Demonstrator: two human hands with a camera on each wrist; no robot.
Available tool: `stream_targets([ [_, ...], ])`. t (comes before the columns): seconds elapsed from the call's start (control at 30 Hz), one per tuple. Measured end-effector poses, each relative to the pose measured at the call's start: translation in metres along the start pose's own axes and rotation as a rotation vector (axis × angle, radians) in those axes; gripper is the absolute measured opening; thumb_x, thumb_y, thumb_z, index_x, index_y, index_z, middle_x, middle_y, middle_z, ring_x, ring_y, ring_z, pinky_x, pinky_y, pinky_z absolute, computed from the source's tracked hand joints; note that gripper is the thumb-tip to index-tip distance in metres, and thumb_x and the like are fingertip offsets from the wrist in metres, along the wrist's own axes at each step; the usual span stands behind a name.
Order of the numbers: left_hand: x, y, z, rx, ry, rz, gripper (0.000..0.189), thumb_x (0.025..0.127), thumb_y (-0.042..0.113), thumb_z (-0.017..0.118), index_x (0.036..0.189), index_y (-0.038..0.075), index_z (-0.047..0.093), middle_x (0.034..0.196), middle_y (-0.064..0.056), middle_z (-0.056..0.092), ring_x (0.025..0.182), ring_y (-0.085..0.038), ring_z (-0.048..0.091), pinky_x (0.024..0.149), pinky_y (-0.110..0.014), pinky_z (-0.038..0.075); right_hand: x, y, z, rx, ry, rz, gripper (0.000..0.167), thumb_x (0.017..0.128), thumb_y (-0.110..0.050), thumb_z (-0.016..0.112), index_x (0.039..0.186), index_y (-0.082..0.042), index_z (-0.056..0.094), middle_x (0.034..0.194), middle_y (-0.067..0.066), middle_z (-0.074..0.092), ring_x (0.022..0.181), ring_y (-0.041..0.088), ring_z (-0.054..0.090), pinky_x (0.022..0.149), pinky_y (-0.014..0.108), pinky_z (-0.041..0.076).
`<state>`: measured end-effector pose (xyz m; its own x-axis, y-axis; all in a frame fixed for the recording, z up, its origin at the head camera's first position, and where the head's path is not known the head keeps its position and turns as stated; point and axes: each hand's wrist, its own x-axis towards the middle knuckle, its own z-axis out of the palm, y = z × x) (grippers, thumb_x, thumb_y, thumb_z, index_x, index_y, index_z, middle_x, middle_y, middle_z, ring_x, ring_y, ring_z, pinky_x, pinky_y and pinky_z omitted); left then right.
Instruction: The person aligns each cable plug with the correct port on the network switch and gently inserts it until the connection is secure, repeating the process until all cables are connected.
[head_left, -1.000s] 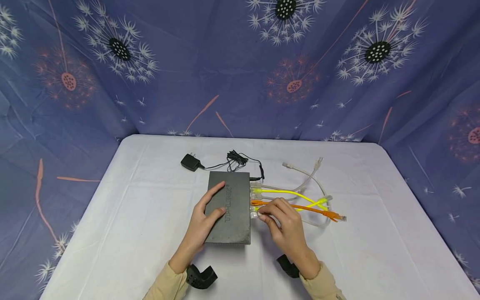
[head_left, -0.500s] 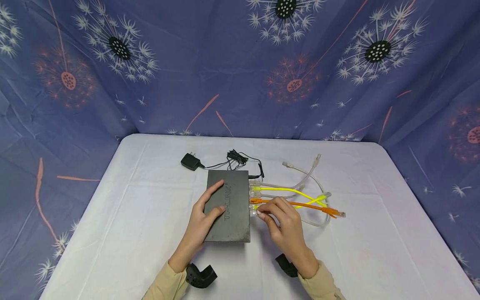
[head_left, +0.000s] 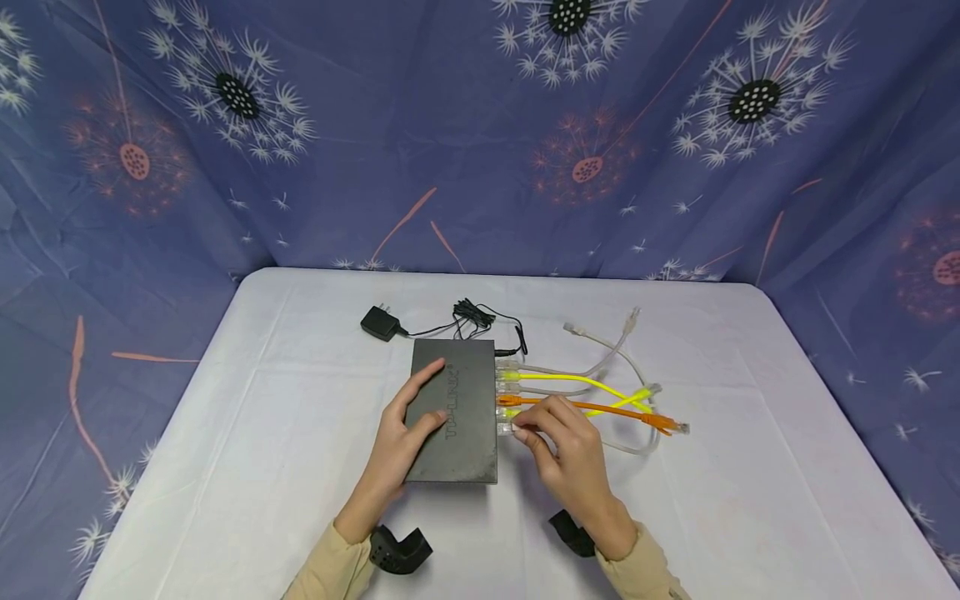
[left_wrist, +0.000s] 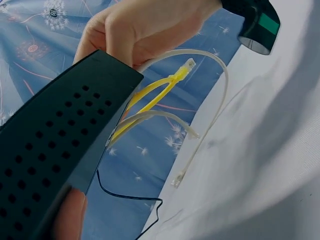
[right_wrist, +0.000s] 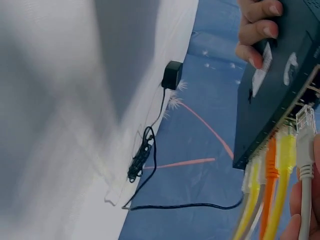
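Observation:
My left hand (head_left: 397,442) grips the black TP-LINK network switch (head_left: 474,400), thumb and index finger over its top and the other fingers (right_wrist: 257,30) curled against its underside. The switch is held tilted, its port side facing right. Between the fingertips of my right hand (head_left: 572,454) is a grey network cable, its clear plug (right_wrist: 305,117) right at the port opening nearest me. Plugged into the other ports in a row are yellow cables (right_wrist: 285,155), an orange cable (head_left: 626,413) and grey cables (head_left: 558,371). In the left wrist view the vented casing (left_wrist: 55,140) hides the ports.
A black power adapter (head_left: 381,323) lies on the white table (head_left: 300,400) behind the switch, its bundled cord (head_left: 472,314) leading to the switch. Loose cable ends, including a grey plug (head_left: 633,317), spread to the right. A patterned blue curtain (head_left: 480,167) hangs behind the table.
The switch and the cables in it have shifted very slightly away and to the left. Both hands keep the same hold.

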<state>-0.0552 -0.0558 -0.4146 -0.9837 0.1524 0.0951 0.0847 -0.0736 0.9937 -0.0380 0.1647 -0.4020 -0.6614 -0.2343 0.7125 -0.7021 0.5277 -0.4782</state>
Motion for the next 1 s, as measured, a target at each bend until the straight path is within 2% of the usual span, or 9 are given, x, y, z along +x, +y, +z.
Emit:
stream_targets([
  [0.17,0.000,0.001,-0.001,-0.002,-0.003,-0.006,0.060,0.088,0.004,0.056,0.141,0.030,0.047,0.148,0.007,0.036,0.136,-0.018,0.028,0.103,-0.051,0.020,0.000,0.000,0.001,-0.011,0.006,-0.010,0.013,0.075,0.001,0.074,0.085,-0.007,0.070,0.080,-0.001,0.060,0.071,0.015,0.054,0.067,0.022,0.040],
  [0.33,0.001,0.002,0.000,-0.011,-0.007,-0.003,0.060,0.088,0.004,0.056,0.142,0.028,0.047,0.149,0.004,0.034,0.135,-0.021,0.029,0.101,-0.051,0.023,0.001,0.000,0.002,-0.027,0.028,-0.024,0.003,0.084,-0.009,0.072,0.084,-0.007,0.070,0.081,-0.001,0.060,0.070,0.015,0.054,0.066,0.023,0.041],
  [0.57,0.001,0.000,0.001,0.008,-0.014,0.010,0.061,0.088,0.002,0.056,0.143,0.025,0.046,0.150,0.001,0.035,0.137,-0.022,0.026,0.104,-0.054,0.019,0.001,-0.001,0.005,-0.048,0.060,-0.046,0.016,0.092,-0.021,0.064,0.083,-0.009,0.070,0.078,-0.001,0.060,0.068,0.015,0.054,0.064,0.024,0.041],
  [0.8,0.001,0.001,0.002,-0.001,-0.017,0.015,0.061,0.088,0.001,0.056,0.143,0.025,0.047,0.149,0.002,0.035,0.138,-0.020,0.025,0.105,-0.055,0.018,0.000,-0.001,0.009,-0.046,0.075,-0.036,0.015,0.090,-0.019,0.066,0.083,-0.008,0.071,0.082,0.000,0.061,0.074,0.017,0.059,0.068,0.027,0.046],
  [1.0,0.002,0.001,0.002,0.013,-0.018,0.021,0.062,0.087,0.001,0.056,0.143,0.026,0.046,0.149,0.002,0.035,0.138,-0.019,0.025,0.106,-0.055,0.017,0.000,-0.001,0.012,-0.069,0.110,-0.069,0.020,0.092,-0.022,0.062,0.082,-0.007,0.071,0.082,0.001,0.061,0.070,0.016,0.058,0.063,0.026,0.045],
])
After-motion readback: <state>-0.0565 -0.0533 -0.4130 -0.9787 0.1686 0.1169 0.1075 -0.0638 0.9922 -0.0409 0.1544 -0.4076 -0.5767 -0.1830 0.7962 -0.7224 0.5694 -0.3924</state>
